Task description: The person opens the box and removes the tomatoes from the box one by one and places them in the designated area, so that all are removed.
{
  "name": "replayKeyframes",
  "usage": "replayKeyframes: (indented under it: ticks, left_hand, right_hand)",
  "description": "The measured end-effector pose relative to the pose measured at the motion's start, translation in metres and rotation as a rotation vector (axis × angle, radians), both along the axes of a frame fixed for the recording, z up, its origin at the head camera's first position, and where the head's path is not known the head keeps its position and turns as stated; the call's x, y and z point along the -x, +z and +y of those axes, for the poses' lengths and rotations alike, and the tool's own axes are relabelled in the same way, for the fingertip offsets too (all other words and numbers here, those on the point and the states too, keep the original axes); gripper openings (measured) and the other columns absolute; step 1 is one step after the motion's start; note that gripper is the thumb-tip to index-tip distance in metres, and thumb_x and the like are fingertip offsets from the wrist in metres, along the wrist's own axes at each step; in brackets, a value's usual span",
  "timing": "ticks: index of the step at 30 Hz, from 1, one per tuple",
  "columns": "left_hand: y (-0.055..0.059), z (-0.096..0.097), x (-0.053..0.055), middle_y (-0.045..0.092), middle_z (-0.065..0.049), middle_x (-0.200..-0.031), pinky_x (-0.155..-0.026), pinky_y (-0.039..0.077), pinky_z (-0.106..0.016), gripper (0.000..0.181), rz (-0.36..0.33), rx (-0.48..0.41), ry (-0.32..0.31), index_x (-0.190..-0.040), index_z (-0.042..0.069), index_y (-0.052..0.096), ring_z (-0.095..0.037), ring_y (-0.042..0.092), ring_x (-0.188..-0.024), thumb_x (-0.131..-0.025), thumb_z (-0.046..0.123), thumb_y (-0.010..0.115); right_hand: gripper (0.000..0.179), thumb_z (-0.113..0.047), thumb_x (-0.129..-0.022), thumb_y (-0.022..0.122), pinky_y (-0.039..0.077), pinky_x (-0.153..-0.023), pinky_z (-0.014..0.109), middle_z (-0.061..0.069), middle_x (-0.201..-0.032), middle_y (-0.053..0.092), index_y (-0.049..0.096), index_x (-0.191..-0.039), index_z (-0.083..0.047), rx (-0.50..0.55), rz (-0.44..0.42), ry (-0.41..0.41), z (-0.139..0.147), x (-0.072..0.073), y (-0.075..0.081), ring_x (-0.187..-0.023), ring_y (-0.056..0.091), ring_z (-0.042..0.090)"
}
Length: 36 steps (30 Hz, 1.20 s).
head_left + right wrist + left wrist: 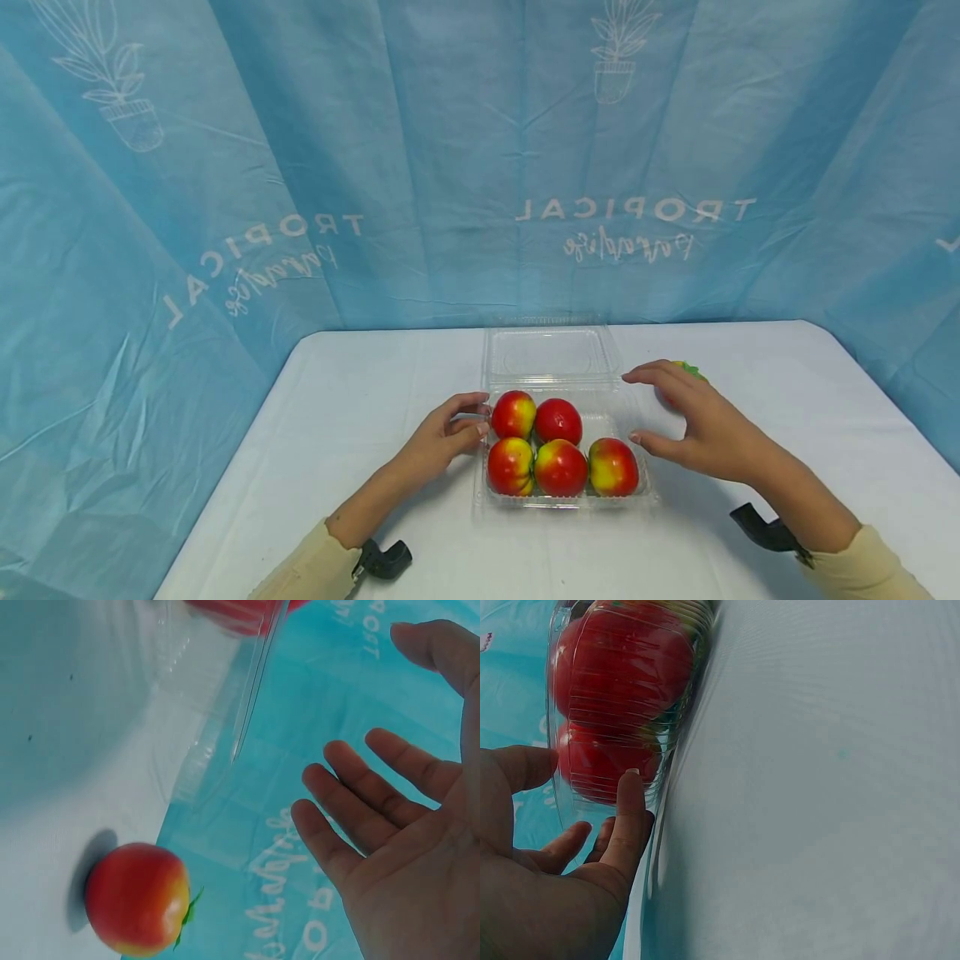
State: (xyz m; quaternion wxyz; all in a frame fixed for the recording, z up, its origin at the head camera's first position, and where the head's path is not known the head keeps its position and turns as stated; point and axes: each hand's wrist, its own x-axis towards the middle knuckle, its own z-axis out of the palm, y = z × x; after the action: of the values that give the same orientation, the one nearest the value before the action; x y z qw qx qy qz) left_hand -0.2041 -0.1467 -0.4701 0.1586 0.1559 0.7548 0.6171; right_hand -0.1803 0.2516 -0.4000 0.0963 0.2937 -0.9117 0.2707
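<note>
A clear plastic clamshell box (pixel 611 414) lies with its lid (pixel 551 354) folded back. Inside it are several red-and-yellow tomatoes (pixel 561 468), three along the near row and two behind at the left. My left hand (pixel 450 433) is at the box's left side; in the left wrist view its thumb reaches the rim and a fairly straight finger lies along the ribbed wall. To the right of the box hovers my right hand (pixel 693 425), fingers spread and nothing in them. Another tomato (pixel 139 898) with a green leafy top lies on the table, mostly behind that hand in the head view.
A white cloth covers the table (pixel 360 392). Blue printed sheeting (pixel 450 167) hangs behind it and at both sides. Black wrist mounts (pixel 386 560) sit on both forearms, close over the tabletop.
</note>
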Motion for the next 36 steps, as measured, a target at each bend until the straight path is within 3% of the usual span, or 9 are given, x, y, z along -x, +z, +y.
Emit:
replayKeyframes:
  ticks: [10,22,31,36]
  left_hand:
    - [-0.001,0.000,0.001,0.054,-0.015,-0.150,-0.102,0.059,-0.033,0.061,0.001,-0.002,-0.008,-0.158,0.008,0.044,-0.032,0.060,-0.136,-0.105,0.025,0.069]
    - [-0.001,0.000,0.001,0.055,-0.015,-0.149,-0.102,0.059,-0.033,0.061,-0.005,-0.005,-0.005,-0.158,0.007,0.044,-0.032,0.060,-0.135,-0.105,0.025,0.068]
    - [-0.001,0.000,0.000,0.055,-0.015,-0.149,-0.102,0.059,-0.035,0.061,0.004,0.000,-0.003,-0.158,0.007,0.044,-0.032,0.060,-0.134,-0.106,0.026,0.068]
    - [-0.001,0.000,0.001,0.056,-0.016,-0.148,-0.101,0.059,-0.035,0.059,0.007,-0.001,-0.002,-0.158,0.007,0.044,-0.033,0.062,-0.132,-0.106,0.023,0.067]
  right_hand:
    - [0.070,-0.023,-0.081,0.094,0.063,-0.095,0.047,-0.007,-0.142,0.060,0.058,-0.142,-0.027,-0.034,-0.086,0.055,-0.013,-0.006,-0.002,-0.130,0.059,0.021]
    - [0.066,-0.035,-0.081,0.093,0.063,-0.096,0.041,-0.015,-0.137,0.060,0.060,-0.138,-0.038,-0.056,-0.185,0.162,-0.025,-0.010,-0.007,-0.129,0.058,0.012]
    - [0.056,-0.049,-0.083,0.089,0.062,-0.096,0.036,-0.014,-0.130,0.062,0.067,-0.131,-0.031,-0.140,-0.252,0.195,-0.031,-0.009,-0.013,-0.122,0.060,0.010]
    - [0.055,-0.048,-0.083,0.090,0.061,-0.095,0.029,-0.015,-0.130,0.060,0.069,-0.130,-0.026,-0.177,-0.259,0.213,-0.032,-0.009,-0.013,-0.121,0.059,0.010]
